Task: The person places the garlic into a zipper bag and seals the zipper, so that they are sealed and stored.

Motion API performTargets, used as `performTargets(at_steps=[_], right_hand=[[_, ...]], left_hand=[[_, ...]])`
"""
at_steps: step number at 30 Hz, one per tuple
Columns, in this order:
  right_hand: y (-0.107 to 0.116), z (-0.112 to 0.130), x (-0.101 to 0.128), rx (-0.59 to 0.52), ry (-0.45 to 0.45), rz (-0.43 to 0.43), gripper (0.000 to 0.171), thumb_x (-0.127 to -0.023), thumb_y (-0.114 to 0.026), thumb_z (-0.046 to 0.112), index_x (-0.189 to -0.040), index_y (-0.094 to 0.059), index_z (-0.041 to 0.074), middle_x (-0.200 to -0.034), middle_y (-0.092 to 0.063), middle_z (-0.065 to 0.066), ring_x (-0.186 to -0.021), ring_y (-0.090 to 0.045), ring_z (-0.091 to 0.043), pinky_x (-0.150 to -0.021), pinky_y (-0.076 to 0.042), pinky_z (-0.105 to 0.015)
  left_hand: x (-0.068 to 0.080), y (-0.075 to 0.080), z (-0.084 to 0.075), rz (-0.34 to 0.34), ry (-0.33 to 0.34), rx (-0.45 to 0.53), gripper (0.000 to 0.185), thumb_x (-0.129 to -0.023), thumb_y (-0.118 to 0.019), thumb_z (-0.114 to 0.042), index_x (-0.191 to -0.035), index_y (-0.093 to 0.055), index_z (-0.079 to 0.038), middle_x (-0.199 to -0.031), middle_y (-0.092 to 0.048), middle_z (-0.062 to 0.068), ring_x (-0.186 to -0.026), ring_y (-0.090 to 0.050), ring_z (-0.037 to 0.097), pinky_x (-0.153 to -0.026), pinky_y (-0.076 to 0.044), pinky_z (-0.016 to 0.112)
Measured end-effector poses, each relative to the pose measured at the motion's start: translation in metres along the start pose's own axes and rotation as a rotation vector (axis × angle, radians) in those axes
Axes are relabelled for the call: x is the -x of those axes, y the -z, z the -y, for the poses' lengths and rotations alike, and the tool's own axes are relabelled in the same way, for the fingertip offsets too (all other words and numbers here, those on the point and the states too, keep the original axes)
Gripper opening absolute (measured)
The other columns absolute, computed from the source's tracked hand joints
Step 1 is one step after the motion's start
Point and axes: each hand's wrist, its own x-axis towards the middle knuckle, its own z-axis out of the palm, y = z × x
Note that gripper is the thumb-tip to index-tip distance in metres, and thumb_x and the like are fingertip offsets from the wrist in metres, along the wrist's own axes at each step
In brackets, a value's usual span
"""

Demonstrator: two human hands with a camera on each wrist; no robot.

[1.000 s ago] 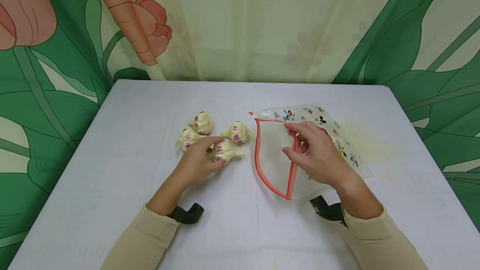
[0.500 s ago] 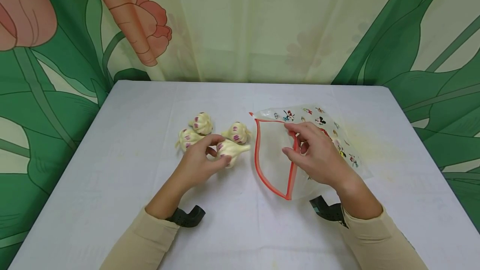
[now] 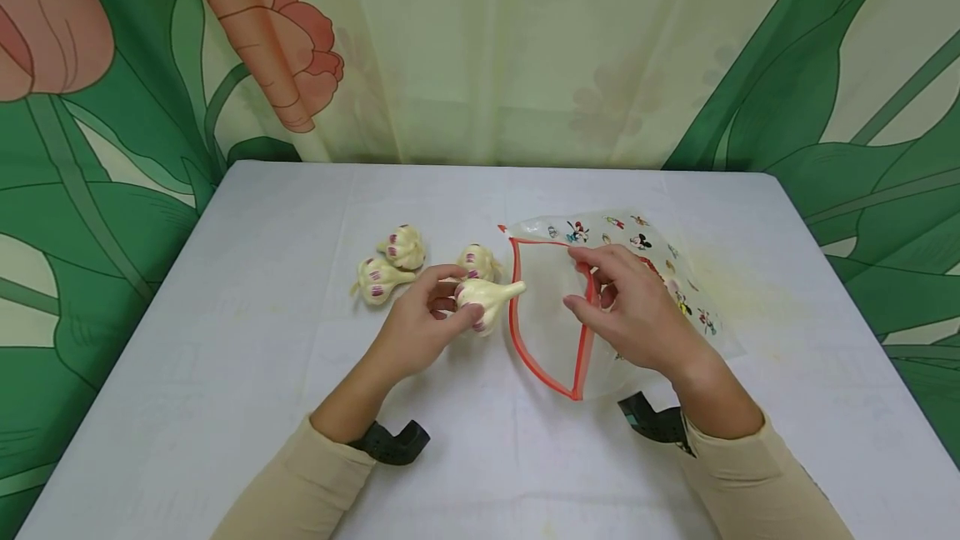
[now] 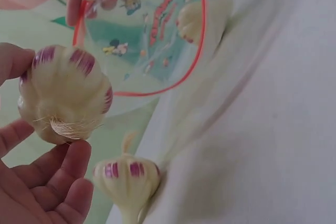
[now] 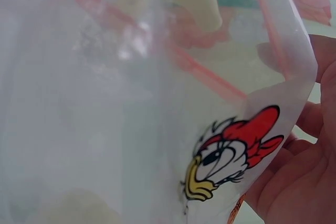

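Garlic bulb (image 3: 486, 297) sits in the left hand (image 3: 420, 327), fingers and thumb curled round its body, lifted just off the bench (image 3: 225, 407); left wrist view shows root tuft toward the palm and purple streaks on the skin (image 4: 63, 90). Long axis roughly horizontal, stem tip pointing right, at the red rim of the zip bag (image 3: 547, 315), tip touching or just short of it; cannot tell which. Bag mouth lies directly right of the bulb, so the left hand is the nearer one to both. Behind and left of that grip, three more bulbs rest on the bench: two close together (image 3: 378, 277) (image 3: 405, 245), one (image 3: 477, 260) just behind the held bulb. Right hand (image 3: 637, 307) pinches the bag's upper rim, holding the mouth open toward the left. Bag is clear plastic with cartoon mouse and duck prints (image 5: 231, 153); no legible writing or brand name.
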Motion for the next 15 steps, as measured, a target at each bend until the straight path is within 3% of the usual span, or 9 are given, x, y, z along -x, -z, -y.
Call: performTargets(at_steps=[7, 15], right_hand=[[0.0, 0.001, 0.0, 0.003, 0.005, -0.005, 0.052, -0.086, -0.076, 0.002, -0.135, -0.059, -0.001, -0.108, -0.057, -0.008, -0.085, -0.054, -0.018, -0.073, -0.051, -0.021], [0.0, 0.001, 0.0, 0.009, -0.001, -0.001, 0.052, -0.086, -0.076, 0.003, -0.135, -0.059, -0.001, -0.107, -0.057, -0.008, -0.084, -0.055, -0.018, -0.073, -0.052, -0.023]], left_hand=[[-0.001, -0.01, -0.003, 0.011, 0.078, -0.004, 0.048, -0.087, -0.077, -0.03, -0.13, -0.059, -0.018, -0.113, -0.063, 0.005, -0.095, -0.063, 0.02, -0.076, -0.053, 0.034], [-0.002, -0.026, -0.002, -0.007, 0.048, 0.056, 0.044, -0.088, -0.077, -0.026, -0.123, -0.055, -0.012, -0.113, -0.06, 0.006, -0.091, -0.062, 0.02, -0.073, -0.052, 0.032]])
